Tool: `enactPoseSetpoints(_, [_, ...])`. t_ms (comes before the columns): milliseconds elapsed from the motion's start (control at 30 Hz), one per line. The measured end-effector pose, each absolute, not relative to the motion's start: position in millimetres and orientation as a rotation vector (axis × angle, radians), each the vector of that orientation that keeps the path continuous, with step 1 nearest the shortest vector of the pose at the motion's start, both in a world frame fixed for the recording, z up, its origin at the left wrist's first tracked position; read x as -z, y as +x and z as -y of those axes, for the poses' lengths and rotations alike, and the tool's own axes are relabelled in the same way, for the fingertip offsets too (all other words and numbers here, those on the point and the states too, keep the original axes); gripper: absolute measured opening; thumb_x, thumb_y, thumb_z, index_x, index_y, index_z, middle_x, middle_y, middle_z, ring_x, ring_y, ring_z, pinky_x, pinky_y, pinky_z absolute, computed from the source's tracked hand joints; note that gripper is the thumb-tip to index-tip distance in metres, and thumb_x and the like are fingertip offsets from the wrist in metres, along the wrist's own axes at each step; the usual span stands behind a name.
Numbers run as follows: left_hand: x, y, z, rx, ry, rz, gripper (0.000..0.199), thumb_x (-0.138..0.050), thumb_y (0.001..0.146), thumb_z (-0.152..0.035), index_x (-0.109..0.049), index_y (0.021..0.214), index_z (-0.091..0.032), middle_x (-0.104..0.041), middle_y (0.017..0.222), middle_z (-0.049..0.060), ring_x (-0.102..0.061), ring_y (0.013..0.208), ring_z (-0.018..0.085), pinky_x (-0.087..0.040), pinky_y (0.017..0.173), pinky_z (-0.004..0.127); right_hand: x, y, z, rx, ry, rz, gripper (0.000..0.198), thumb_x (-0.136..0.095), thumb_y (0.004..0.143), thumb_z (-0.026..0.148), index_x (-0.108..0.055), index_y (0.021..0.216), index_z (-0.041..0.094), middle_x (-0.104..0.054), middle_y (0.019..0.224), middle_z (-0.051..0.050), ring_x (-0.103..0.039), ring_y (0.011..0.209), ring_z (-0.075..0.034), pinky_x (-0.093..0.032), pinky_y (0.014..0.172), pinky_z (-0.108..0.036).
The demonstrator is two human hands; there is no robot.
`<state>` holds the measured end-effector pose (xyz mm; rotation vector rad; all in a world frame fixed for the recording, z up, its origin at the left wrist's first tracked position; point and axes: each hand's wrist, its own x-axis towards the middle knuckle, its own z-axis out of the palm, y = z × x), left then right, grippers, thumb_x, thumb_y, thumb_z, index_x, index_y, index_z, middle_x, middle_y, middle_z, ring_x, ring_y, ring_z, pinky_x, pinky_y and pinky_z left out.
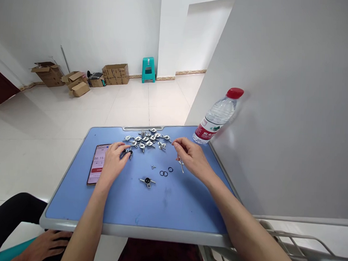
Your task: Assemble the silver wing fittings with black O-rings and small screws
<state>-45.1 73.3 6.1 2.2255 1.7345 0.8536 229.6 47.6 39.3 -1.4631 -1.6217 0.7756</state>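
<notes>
My left hand [114, 158] is at the left of the blue table, thumb and forefinger curled round a small metal fitting with a black centre [130, 153]. Part of that fitting is hidden by the fingers. My right hand [191, 156] is closed, with a thin metal rod [182, 166] sticking out below it; the rod's kind is unclear. A pile of silvery metal fittings [146, 139] lies between the hands at the back. Nearer to me lie another black-centred fitting [148, 181], several tiny screws [153, 167] and three black rings [170, 169].
A phone [96, 169] showing a timer lies beside my left hand. A red-capped water bottle [216, 119] stands at the back right, by the grey partition [292, 112]. Another person's hand [46, 244] rests at lower left. Cardboard boxes [115, 74] and a teal stool [148, 69] line the wall.
</notes>
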Motion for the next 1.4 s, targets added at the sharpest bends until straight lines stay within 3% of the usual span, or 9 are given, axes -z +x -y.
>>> enactPoseSetpoints(333, [2.0, -44.2, -65.9, -0.641, 2.39, -1.6, 0.024, -0.056, 0.087, -0.018, -0.069, 0.107, -0.024, -0.061, 0.104, 0.006, -0.052, 0.101, 0.025, -0.045, 0.09, 0.042, -37.8, 229.0, -47.6, -0.751, -1.496, 1.662, 0.022, -0.044, 0.091, 0.039, -0.057, 0.088, 0.022, -0.052, 0.066, 0.003, -0.053, 0.058, -0.014, -0.04, 0.056, -0.027])
enactPoseSetpoints(567, [-0.6, -42.3, -64.2, -0.602, 2.363, -1.679, 0.028, -0.058, 0.087, -0.021, -0.067, 0.113, -0.027, -0.057, 0.121, 0.008, -0.047, 0.118, 0.03, -0.041, 0.097, 0.048, -41.3, 228.0, -45.6, -0.725, -1.496, 1.691, 0.023, -0.044, 0.091, 0.04, -0.057, 0.087, 0.021, -0.051, 0.065, 0.003, -0.051, 0.057, -0.014, -0.039, 0.056, -0.027])
enactPoseSetpoints(767, [-2.4, -42.0, -59.6, -0.569, 2.324, -1.591, 0.026, -0.057, 0.088, -0.019, -0.068, 0.112, -0.023, -0.058, 0.11, 0.007, -0.05, 0.108, 0.026, -0.045, 0.093, 0.041, -40.2, 229.1, -46.1, -0.717, -1.486, 1.703, 0.023, -0.043, 0.091, 0.039, -0.057, 0.087, 0.021, -0.05, 0.064, 0.003, -0.05, 0.057, -0.014, -0.038, 0.056, -0.027])
enactPoseSetpoints(1167, [-11.7, -35.7, -50.2, -0.539, 2.269, -1.499, 0.025, -0.059, 0.087, -0.024, -0.068, 0.11, -0.027, -0.06, 0.105, 0.005, -0.054, 0.101, 0.025, -0.048, 0.086, 0.038, -40.9, 229.9, -47.0, -0.754, -1.522, 1.684, 0.022, -0.047, 0.089, 0.041, -0.058, 0.084, 0.022, -0.048, 0.062, 0.004, -0.049, 0.057, -0.014, -0.04, 0.054, -0.026])
enactPoseSetpoints(1400, [-12.2, -36.0, -49.0, -0.481, 2.265, -1.516, 0.023, -0.061, 0.086, -0.027, -0.069, 0.108, -0.027, -0.062, 0.106, 0.004, -0.055, 0.102, 0.025, -0.044, 0.089, 0.04, -37.9, 236.0, -50.9, -0.794, -1.526, 1.617, 0.022, -0.05, 0.088, 0.042, -0.06, 0.089, 0.022, -0.05, 0.062, 0.005, -0.056, 0.053, -0.013, -0.045, 0.054, -0.025])
